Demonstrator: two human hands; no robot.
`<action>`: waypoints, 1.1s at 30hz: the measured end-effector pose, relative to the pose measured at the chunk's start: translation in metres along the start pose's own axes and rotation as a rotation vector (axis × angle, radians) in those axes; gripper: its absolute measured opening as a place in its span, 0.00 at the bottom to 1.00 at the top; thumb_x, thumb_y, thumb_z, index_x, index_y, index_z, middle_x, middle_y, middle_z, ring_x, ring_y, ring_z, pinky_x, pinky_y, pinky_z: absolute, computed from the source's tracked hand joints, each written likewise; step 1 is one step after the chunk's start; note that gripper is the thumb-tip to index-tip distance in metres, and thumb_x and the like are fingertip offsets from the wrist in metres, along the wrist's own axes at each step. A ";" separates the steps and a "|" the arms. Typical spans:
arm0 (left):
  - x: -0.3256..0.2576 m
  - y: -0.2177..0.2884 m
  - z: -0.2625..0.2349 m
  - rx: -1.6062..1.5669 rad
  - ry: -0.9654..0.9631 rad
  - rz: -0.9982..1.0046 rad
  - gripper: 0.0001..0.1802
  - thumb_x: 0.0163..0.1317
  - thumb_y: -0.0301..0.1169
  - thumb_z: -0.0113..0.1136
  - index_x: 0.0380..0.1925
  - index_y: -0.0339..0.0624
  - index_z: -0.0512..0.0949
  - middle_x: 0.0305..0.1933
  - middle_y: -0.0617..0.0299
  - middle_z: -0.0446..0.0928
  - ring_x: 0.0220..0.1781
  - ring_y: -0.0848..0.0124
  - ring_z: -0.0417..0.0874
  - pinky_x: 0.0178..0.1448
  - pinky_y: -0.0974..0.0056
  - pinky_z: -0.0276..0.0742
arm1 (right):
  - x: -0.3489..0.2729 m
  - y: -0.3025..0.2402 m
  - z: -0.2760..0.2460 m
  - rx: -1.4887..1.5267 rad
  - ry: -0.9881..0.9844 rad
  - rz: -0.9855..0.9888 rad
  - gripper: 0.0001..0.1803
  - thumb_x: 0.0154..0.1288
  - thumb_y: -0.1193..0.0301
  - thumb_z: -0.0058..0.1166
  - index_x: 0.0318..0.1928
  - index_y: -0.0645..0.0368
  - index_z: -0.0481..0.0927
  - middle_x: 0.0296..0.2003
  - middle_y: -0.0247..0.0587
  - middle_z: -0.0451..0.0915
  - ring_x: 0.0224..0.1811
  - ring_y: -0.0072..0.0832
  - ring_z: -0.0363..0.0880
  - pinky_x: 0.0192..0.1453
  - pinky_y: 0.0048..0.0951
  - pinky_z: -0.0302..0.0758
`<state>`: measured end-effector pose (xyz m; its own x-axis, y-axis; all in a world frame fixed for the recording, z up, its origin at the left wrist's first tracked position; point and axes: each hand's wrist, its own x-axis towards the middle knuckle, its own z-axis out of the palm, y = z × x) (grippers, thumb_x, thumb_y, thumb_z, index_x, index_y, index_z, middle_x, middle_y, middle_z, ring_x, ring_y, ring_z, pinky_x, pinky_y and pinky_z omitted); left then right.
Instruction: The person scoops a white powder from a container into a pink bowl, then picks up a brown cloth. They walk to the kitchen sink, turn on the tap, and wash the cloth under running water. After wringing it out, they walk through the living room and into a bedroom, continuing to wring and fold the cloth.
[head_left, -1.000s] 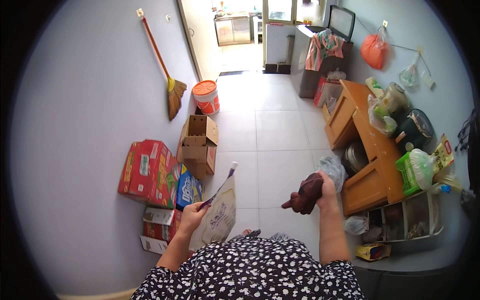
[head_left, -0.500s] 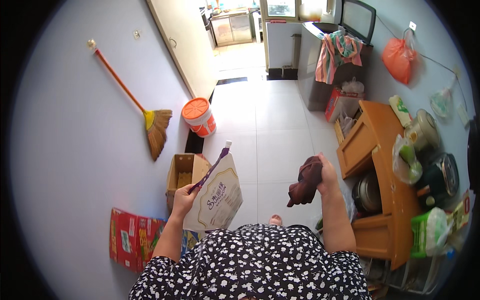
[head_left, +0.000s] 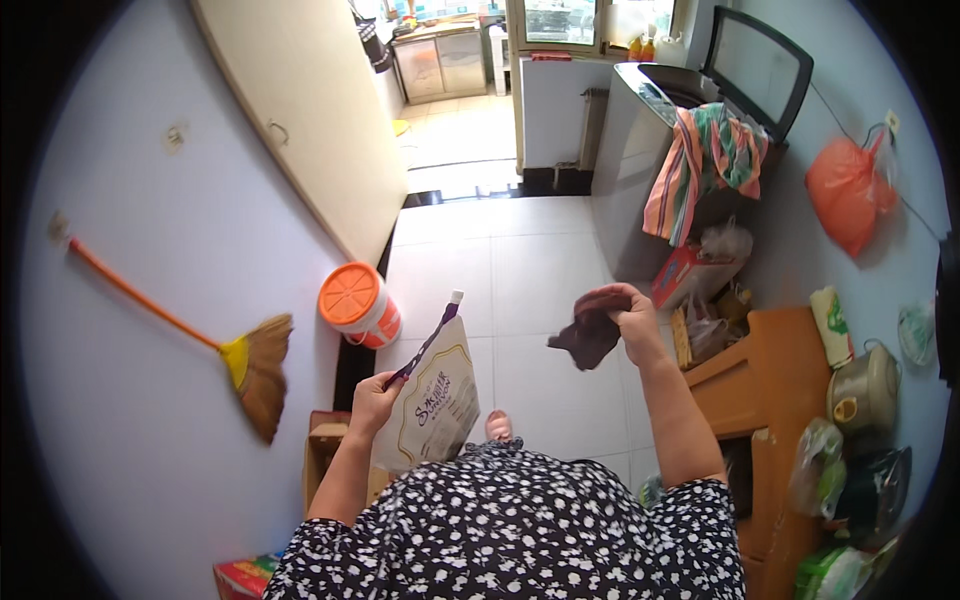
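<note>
My left hand [head_left: 374, 405] is closed round the purple carrying edge of a flat white pouch [head_left: 438, 405], which has gold trim and a white cap [head_left: 456, 297] at its far corner. The pouch hangs upright in front of my body on the left. Out to the right, my right hand [head_left: 634, 318] grips a bunched dark brown cloth [head_left: 588, 338] by its upper end. The rest of the cloth droops above the floor tiles. Its exact kind does not show.
Ahead on the right stands a grey top-loading washing machine [head_left: 622, 165], lid up, a striped towel [head_left: 690, 170] over its edge. An orange-lidded bucket [head_left: 355, 300] sits by the left wall, near a hanging broom [head_left: 260, 375]. A wooden cabinet [head_left: 775, 370] flanks my right; a cardboard box [head_left: 322, 450] is at left.
I have moved forward toward the washing machine, with the bucket, broom and cabinet shifting lower in view. My right hand has raised the cloth slightly. Both hands keep their hold.
</note>
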<state>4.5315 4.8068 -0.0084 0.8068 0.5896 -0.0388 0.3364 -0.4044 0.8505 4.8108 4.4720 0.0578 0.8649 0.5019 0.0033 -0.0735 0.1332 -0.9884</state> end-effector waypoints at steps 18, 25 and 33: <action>0.548 0.071 0.145 0.172 -0.145 0.127 0.10 0.60 0.34 0.60 0.36 0.41 0.83 0.23 0.53 0.80 0.23 0.76 0.78 0.29 0.68 0.71 | 0.521 0.015 -0.168 -0.320 0.198 -0.092 0.19 0.61 0.85 0.43 0.52 0.59 0.74 0.39 0.38 0.80 0.45 0.25 0.76 0.55 0.24 0.71; 0.750 0.169 0.234 0.268 -0.168 0.154 0.10 0.61 0.33 0.59 0.37 0.38 0.82 0.25 0.54 0.81 0.24 0.77 0.77 0.32 0.69 0.72 | 0.698 -0.016 -0.234 -0.453 0.215 -0.008 0.17 0.59 0.85 0.44 0.46 0.53 0.76 0.40 0.36 0.77 0.31 0.24 0.78 0.25 0.26 0.74; 0.973 0.166 0.403 0.066 -0.401 0.110 0.12 0.61 0.35 0.57 0.39 0.43 0.82 0.33 0.52 0.82 0.32 0.67 0.85 0.38 0.65 0.77 | 0.858 -0.034 -0.293 -1.562 0.276 -0.435 0.14 0.49 0.76 0.57 0.39 0.50 0.78 0.49 0.32 0.73 0.59 0.36 0.64 0.70 0.49 0.49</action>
<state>5.5683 5.0313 -0.1160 0.9604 0.2270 -0.1614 0.2573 -0.5011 0.8262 5.7012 4.6476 0.0496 0.7547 0.4787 0.4486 0.5773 -0.8094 -0.1075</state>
